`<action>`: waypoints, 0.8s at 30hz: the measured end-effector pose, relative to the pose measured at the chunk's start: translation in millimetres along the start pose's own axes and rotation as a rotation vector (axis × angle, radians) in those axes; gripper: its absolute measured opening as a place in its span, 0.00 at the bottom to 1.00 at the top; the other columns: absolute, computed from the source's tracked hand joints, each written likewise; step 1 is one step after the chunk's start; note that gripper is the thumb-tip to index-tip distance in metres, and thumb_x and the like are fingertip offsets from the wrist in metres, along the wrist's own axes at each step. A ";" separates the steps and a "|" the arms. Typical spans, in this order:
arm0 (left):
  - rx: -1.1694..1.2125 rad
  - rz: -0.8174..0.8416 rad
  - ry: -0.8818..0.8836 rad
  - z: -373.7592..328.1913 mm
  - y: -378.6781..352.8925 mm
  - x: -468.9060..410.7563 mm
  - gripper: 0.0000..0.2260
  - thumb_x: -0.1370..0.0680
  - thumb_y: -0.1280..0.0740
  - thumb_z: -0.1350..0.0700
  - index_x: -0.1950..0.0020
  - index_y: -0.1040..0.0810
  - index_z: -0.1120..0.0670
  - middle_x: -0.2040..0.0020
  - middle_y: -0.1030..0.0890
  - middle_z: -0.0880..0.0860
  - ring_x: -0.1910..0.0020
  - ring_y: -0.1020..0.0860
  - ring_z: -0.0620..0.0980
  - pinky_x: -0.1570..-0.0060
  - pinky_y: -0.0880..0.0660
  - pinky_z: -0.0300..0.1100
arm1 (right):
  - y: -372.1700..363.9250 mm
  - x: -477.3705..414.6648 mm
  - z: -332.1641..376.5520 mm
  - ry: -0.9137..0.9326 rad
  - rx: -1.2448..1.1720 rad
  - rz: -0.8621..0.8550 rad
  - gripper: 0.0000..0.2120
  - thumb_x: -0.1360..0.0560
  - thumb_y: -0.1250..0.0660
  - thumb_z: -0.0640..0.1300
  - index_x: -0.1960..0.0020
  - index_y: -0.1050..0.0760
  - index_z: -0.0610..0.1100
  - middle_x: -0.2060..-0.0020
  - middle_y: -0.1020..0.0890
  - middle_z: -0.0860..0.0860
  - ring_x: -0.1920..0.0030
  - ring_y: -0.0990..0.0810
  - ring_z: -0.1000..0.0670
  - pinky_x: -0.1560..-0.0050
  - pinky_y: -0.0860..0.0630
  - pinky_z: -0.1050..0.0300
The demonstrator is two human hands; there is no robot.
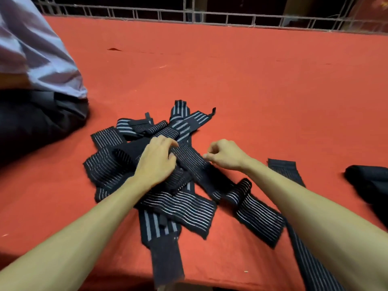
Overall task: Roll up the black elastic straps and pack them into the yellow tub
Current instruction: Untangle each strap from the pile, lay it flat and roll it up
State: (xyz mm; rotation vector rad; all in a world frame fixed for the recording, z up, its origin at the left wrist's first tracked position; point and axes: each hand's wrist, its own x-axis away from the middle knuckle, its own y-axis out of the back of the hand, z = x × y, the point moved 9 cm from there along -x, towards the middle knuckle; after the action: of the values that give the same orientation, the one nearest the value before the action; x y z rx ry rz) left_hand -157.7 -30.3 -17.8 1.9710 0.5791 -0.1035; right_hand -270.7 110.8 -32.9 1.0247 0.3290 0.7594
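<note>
Left forearm (84, 227) and right forearm (315, 206) came in from the near edge, both bare, and took up most of the bottom of the shot. Under them was the tabletop (231, 70), covered in red cloth, with a metal railing (210, 16) running along its far edge. Someone else sat at the left edge, a person (31, 80) in a pale shirt and dark trousers, face out of view.

Task stuff: the pile of straps (168, 198) sat around the middle of the tabletop, a bit toward the near edge. They were black with thin white stripes, all crisscrossed and unrolled. One loose strap (283, 171) lay just right of the pile, passing under the right forearm and running down to the near edge. A dark bundle (369, 181) sat at the right edge, too blurry to say what it was.

The left hand (156, 160) was on top of the pile, fingers curled down and gripping the top strap (189, 160). The right hand (225, 154) was curled into a loose fist with its fingertips right at that strap's edge. Honestly couldn't tell if it was pinching it or just touching.
</note>
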 end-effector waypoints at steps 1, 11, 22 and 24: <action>-0.001 0.003 -0.004 7.8 -5.3 -1.7 0.17 0.25 0.38 0.65 0.37 0.25 0.57 0.40 0.25 0.54 0.37 0.31 0.53 0.34 0.35 0.47 | -5.2 -8.2 7.4 0.028 -0.024 -0.017 0.09 0.23 0.32 0.48 0.61 0.25 0.47 0.62 0.21 0.50 0.57 0.24 0.49 0.57 0.34 0.60; 0.177 0.001 0.187 57.7 -36.8 -1.4 0.28 0.21 0.45 0.63 0.21 0.47 0.52 0.24 0.38 0.48 0.26 0.40 0.43 0.32 0.44 0.36 | -62.6 -82.1 41.0 0.076 -0.183 -0.109 0.12 0.21 0.38 0.48 0.39 0.23 0.50 0.48 0.18 0.51 0.48 0.23 0.49 0.46 0.30 0.58; -0.030 -0.003 0.184 50.8 -35.5 -0.6 0.23 0.20 0.45 0.61 0.25 0.39 0.53 0.29 0.31 0.54 0.33 0.30 0.52 0.36 0.32 0.46 | -41.6 -58.6 11.9 -0.054 -0.462 -0.253 0.13 0.29 0.26 0.47 0.63 0.30 0.47 0.68 0.22 0.53 0.65 0.24 0.50 0.59 0.25 0.52; -0.100 -0.037 0.118 42.2 -31.2 0.5 0.22 0.21 0.43 0.63 0.26 0.36 0.56 0.31 0.29 0.56 0.34 0.29 0.55 0.35 0.34 0.45 | -30.4 -46.1 4.0 -0.050 -0.458 -0.280 0.13 0.30 0.27 0.39 0.61 0.31 0.49 0.64 0.23 0.53 0.63 0.24 0.51 0.59 0.25 0.54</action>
State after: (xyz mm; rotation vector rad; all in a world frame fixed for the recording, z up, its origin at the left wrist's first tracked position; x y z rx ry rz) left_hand -163.5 -55.9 -63.3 1.8789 0.6847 0.0192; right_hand -288.3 66.7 -61.4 0.5494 0.2338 0.5207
